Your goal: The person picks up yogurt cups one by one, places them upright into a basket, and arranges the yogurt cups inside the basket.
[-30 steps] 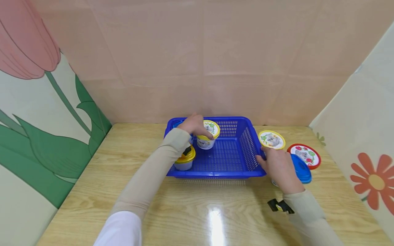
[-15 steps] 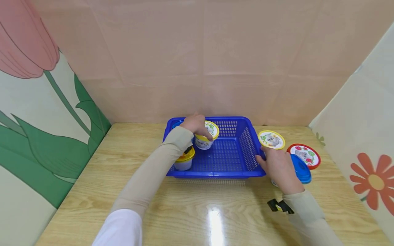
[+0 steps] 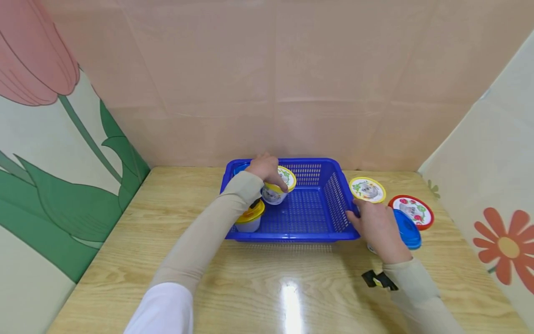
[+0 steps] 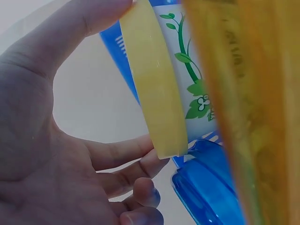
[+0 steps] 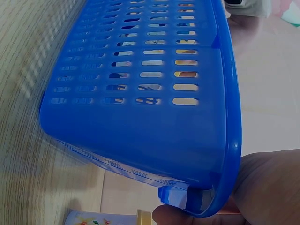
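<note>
A blue perforated plastic basket stands on the wooden table. Inside it, my left hand pinches the yellow-rimmed lid of a white printed tub, thumb on one side and fingers on the other in the left wrist view. Close by in the basket are a tub with a yellow-orange lid at the front left and a blue-lidded container, mostly hidden by my hand in the head view. My right hand grips the basket's right rim; its fingers show at the rim's corner in the right wrist view.
Right of the basket stand a yellow-lidded tub, a red-lidded tub and a blue-lidded container, partly behind my right hand. A pinkish covered wall rises behind the basket. A flower-printed panel borders the right side.
The tub in my left hand has shifted slightly left and towards me inside the basket, closer to the other containers there. My right hand keeps its place on the rim.
</note>
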`<state>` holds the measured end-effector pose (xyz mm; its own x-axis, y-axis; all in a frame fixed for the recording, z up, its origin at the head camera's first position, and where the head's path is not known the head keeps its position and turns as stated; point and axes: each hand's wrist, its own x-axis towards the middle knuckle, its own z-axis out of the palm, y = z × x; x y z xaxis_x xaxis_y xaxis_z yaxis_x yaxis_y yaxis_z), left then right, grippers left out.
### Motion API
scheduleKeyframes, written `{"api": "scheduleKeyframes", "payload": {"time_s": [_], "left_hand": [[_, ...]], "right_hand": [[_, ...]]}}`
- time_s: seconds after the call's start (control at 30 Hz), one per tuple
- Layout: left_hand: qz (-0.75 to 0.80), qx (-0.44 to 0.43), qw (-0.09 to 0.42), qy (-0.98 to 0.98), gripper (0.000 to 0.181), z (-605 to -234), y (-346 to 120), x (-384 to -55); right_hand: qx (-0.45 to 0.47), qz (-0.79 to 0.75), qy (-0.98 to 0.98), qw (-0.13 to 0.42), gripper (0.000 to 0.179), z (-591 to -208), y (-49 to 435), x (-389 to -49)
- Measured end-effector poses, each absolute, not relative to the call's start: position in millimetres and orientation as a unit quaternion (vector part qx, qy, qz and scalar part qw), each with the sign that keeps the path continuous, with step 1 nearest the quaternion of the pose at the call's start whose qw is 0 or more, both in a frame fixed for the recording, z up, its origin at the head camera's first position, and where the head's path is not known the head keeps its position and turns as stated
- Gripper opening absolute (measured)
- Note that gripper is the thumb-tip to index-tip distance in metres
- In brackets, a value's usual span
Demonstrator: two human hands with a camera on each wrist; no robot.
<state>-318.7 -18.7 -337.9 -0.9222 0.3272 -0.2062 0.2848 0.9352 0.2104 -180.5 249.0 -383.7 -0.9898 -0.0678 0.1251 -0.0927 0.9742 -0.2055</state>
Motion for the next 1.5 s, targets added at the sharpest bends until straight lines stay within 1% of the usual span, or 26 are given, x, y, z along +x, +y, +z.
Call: {"api": "scheduleKeyframes", "payload": {"time_s": [0.27,0.53,0.93,1.23,1.5], "left_hand": [[0.094,0.161,0.101,0.977,0.068,-335.4,-16.8,-316.2],[0.078,0.157,0.127,0.976,0.067,-332.3,-14.9,-313.7],[0.082,0.168,0.129,0.974,0.062,-331.9,-18.3,-311.3],[0.08,0.164,0.127,0.975,0.059,-333.1,-18.6,-314.3],[0.092,0.152,0.13,0.975,0.058,-335.0,-18.6,-316.0]], "right_hand": [[0.044,0.109,-0.991,0.062,0.045,-383.9,249.1,-180.6],[0.046,0.106,-0.991,0.067,0.043,-381.4,249.6,-181.1],[0.04,0.105,-0.992,0.059,0.045,-382.2,248.8,-180.8],[0.051,0.107,-0.99,0.071,0.04,-381.5,249.7,-179.2],[0.047,0.107,-0.991,0.065,0.041,-381.7,249.6,-179.5]]}}
